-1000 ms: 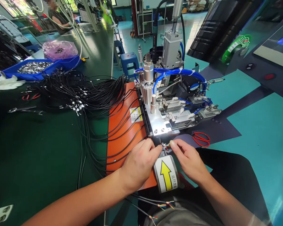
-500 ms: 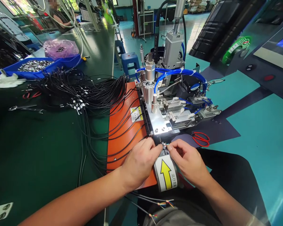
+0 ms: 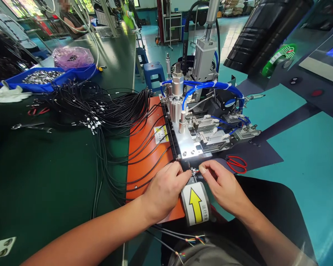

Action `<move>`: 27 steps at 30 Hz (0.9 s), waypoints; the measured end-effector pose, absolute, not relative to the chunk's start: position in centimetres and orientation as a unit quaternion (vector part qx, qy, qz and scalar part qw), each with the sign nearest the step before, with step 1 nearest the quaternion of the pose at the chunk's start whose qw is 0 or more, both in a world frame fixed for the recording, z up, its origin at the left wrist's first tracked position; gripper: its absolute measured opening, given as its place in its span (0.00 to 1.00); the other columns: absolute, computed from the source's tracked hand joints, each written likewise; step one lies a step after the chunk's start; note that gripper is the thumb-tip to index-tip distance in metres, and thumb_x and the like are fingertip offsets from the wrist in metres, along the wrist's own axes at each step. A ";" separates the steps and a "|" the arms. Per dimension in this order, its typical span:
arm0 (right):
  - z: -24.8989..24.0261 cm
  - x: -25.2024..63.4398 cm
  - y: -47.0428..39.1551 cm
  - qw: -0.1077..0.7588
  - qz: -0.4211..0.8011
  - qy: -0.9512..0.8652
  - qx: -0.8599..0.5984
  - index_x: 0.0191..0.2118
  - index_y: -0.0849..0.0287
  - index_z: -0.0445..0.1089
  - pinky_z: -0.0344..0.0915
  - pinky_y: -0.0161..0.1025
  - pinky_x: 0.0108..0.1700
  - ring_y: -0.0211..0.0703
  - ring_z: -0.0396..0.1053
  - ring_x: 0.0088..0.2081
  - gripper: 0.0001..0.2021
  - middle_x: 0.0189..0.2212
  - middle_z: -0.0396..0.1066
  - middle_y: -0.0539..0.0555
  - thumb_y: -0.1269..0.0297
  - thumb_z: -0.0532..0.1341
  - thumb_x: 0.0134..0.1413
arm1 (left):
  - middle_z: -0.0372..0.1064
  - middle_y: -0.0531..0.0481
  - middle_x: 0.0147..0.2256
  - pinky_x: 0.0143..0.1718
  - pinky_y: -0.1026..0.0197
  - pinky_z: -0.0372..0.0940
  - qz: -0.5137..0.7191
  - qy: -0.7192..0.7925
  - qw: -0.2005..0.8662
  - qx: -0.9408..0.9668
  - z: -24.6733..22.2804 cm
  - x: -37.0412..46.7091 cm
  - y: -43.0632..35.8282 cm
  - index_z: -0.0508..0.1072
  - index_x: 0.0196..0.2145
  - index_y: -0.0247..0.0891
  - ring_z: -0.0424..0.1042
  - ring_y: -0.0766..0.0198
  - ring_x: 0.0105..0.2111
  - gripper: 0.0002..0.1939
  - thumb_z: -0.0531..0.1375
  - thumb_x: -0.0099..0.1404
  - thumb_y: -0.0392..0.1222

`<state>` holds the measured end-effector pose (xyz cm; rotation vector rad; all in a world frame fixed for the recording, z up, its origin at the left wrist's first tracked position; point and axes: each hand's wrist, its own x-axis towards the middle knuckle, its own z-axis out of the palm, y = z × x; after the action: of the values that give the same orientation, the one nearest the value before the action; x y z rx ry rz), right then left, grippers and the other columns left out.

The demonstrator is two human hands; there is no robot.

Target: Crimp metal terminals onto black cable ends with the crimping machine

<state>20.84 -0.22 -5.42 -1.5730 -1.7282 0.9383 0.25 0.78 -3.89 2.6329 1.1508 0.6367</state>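
Note:
My left hand [image 3: 166, 186] is closed at the feed end of the machine [image 3: 180, 138], its thumb and finger pressed together beside a small fixture [image 3: 193, 172]. What it grips is hidden. On the fixture's right side, my right hand [image 3: 222, 184] pinches the thin coloured wires [image 3: 197, 170] of a cable end. Just below the fixture is a curved white label [image 3: 195, 203] with a yellow arrow. Black cables lie across the orange plate [image 3: 144, 159] left of the machine. Three cables with stripped coloured ends [image 3: 191, 240] hang over my lap.
Red-handled scissors [image 3: 236, 164] lie right of the machine. On the green table [image 3: 44, 177] are a cable bundle [image 3: 122, 109], wrenches [image 3: 30, 126], a glove [image 3: 11, 94] and a blue tray [image 3: 44, 88] of metal parts. People are at the back left.
My right hand has moved slightly right, away from my left hand, and more of the coloured wires shows between them. My left hand has stayed in place.

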 end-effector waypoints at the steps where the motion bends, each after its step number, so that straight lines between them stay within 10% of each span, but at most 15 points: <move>1: -5.5 20.9 -0.1 0.309 0.362 -0.650 -0.592 0.42 0.55 0.70 0.63 0.40 0.45 0.43 0.68 0.43 0.11 0.41 0.71 0.52 0.57 0.53 0.68 | 0.65 0.47 0.32 0.32 0.59 0.64 0.216 0.388 0.099 0.890 -3.9 0.3 0.8 0.75 0.45 0.36 0.64 0.62 0.32 0.12 0.53 0.69 0.31; 27: -4.8 20.6 0.5 0.328 0.337 -0.678 -0.564 0.34 0.57 0.71 0.60 0.37 0.35 0.37 0.62 0.32 0.07 0.31 0.65 0.49 0.65 0.58 0.64 | 0.64 0.46 0.31 0.29 0.58 0.62 0.222 0.382 0.063 0.895 -3.7 0.4 0.8 0.76 0.45 0.33 0.63 0.60 0.30 0.13 0.54 0.67 0.30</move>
<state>20.63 0.55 -4.79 -1.4763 -1.7760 0.8832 0.44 0.81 -3.74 2.7043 1.1558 0.6696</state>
